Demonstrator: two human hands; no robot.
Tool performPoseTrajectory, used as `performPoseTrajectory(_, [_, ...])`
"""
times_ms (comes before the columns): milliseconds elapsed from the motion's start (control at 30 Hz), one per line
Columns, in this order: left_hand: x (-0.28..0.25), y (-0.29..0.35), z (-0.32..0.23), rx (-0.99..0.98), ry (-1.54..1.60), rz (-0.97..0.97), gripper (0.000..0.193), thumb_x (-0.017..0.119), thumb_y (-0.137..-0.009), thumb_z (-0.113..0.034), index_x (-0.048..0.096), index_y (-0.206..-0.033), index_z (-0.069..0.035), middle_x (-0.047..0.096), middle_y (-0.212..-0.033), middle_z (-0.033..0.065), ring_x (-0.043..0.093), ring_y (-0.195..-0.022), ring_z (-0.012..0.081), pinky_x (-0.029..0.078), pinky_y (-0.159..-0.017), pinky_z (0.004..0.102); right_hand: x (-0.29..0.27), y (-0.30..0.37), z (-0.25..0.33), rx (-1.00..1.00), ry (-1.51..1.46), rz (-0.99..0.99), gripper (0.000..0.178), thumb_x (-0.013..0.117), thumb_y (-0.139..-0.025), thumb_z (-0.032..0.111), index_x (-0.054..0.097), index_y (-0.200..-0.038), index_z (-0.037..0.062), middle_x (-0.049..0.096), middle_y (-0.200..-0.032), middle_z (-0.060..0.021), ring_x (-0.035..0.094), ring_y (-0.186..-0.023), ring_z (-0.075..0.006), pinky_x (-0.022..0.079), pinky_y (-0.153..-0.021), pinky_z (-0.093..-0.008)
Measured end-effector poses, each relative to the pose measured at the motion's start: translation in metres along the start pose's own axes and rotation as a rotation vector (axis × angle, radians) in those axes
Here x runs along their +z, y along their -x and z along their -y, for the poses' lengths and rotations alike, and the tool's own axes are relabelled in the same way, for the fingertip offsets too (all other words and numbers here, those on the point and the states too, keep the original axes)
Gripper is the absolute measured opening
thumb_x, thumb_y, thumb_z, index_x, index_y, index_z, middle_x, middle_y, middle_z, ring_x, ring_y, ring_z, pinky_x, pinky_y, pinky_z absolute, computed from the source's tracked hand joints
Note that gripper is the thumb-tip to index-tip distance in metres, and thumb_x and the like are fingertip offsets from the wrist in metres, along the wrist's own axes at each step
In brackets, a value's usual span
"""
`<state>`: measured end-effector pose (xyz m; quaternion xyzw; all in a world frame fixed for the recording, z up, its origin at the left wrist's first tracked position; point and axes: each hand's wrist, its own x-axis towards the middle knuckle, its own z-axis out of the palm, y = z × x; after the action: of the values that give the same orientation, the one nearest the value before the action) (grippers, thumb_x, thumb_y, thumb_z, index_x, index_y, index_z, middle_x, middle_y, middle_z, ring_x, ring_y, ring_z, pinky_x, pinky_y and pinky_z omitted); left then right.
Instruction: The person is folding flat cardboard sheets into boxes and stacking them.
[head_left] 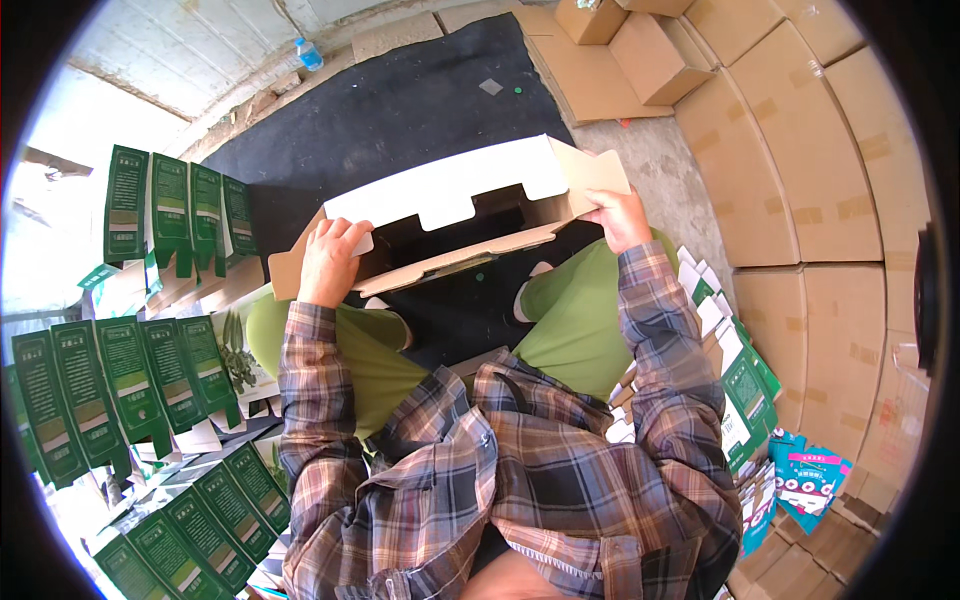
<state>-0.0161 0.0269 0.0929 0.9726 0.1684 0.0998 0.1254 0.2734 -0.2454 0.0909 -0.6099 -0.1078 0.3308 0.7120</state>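
Observation:
Between my knees is a partly folded cardboard box [455, 188], white on one face and brown on the others, with its long side open toward me. Tabs with notches stand along its opening, and the inside is dark. My left hand [330, 262] is closed on the box's left end, its fingers over the end flap. At the opposite end, my right hand [620, 214] pinches the right end flap, thumb toward the inside. The box is tilted, its right end higher than its left.
Rows of green printed cartons [125, 380] stand on my left. Flattened green-and-white cartons [745, 395] and blue printed packs [805, 480] lie at my right. Tall stacked brown boxes [820, 150] wall the right side. A black mat [400, 110] covers the floor; a blue bottle [309, 54] lies beyond.

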Motion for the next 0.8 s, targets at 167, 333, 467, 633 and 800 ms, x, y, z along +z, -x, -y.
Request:
performPoseTrajectory(167, [0.003,0.001,0.001,0.014,-0.082,0.0,0.042,0.055,-0.069,0.006,0.059,-0.106,-0.014,0.058,-0.09,0.007,0.052,-0.095,0.0281,0.041,-0.086,0.0395,0.003,0.004,-0.005,-0.101,0.092,-0.011,0.055,0.048,-0.075,-0.005,0.049,-0.13,0.0048,0.059,-0.116,-0.0065,0.057,-0.104,-0.0148,0.048,-0.086,-0.0289])
performPoseTrajectory(333, [0.01,0.003,0.007,0.055,-0.14,-0.031,0.038,0.055,-0.073,0.003,0.06,-0.106,-0.014,0.059,-0.085,0.0066,0.054,-0.091,0.0268,0.04,-0.087,0.0393,-0.002,0.001,-0.011,-0.13,0.107,-0.006,0.053,0.053,-0.078,-0.002,0.047,-0.13,0.0016,0.056,-0.121,-0.0079,0.054,-0.11,-0.015,0.042,-0.092,-0.0252])
performPoseTrajectory(467, [0.008,0.007,0.008,0.03,-0.173,-0.017,0.035,0.058,-0.074,-0.001,0.06,-0.105,-0.015,0.059,-0.084,0.0065,0.056,-0.088,0.0259,0.04,-0.088,0.0396,0.03,0.022,0.008,-0.269,0.555,0.349,0.066,0.067,-0.083,0.034,0.041,-0.135,0.0027,0.041,-0.139,-0.0091,0.039,-0.127,-0.0216,0.033,-0.103,-0.0347])
performPoseTrajectory(633, [-0.003,0.012,0.001,0.022,-0.163,-0.059,0.027,0.065,-0.073,-0.009,0.063,-0.1,-0.013,0.058,-0.084,0.0053,0.056,-0.088,0.0243,0.04,-0.09,0.0403,0.024,-0.004,-0.006,-0.367,0.992,0.403,0.061,0.053,-0.088,0.05,0.057,-0.119,-0.0015,0.044,-0.137,-0.0145,0.034,-0.132,-0.0261,0.03,-0.105,-0.0366])
performPoseTrajectory(800, [-0.02,0.044,-0.017,-0.233,0.015,-0.886,0.029,0.068,-0.075,-0.007,0.066,-0.104,-0.008,0.057,-0.099,0.0077,0.052,-0.099,0.0248,0.041,-0.09,0.0374,0.024,0.002,-0.004,-0.312,0.95,0.434,0.062,0.051,-0.09,0.049,0.054,-0.122,-0.0047,0.035,-0.144,-0.0171,0.032,-0.133,-0.0265,0.027,-0.107,-0.0354])
